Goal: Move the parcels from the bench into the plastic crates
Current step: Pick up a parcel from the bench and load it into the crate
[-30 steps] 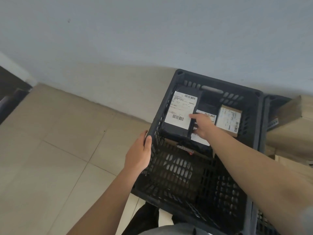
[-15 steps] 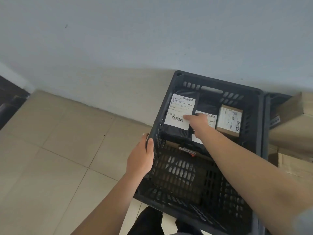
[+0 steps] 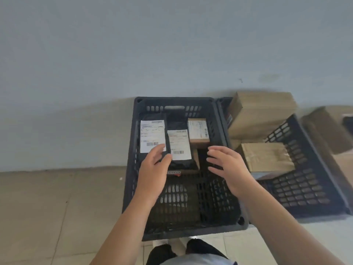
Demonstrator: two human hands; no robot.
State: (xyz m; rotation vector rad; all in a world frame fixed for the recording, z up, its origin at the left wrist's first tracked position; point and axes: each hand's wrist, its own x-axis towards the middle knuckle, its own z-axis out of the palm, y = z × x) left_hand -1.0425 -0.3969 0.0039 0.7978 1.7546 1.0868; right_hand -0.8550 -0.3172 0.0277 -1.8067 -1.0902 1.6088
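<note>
Head view looks down past your arms at a pale grey wall and a beige tiled floor meeting it. Against the wall, in front of you, sits the dark plastic crate with slotted sides and a grid bottom. Just to its right stands a second dark crate, its side touching or nearly touching the first. That second crate is piled with brown cardboard boxes: a large one rides tilted over its far rim, and a taped one lies below it. Another brown box shows at the far right edge, outside the second crate.

Inside the near crate, the parcels fill the far half. A black parcel with a big white label lies at the far left. Beside it, a second black parcel with a white label sits in the middle. A small brown box with a label stands at the far right, near the back wall.

Your left hand hovers over the near corner of the left black parcel, fingers loosely extended and holding nothing; contact is unclear. Your right hand is spread open above the crate's right side, empty.
</note>
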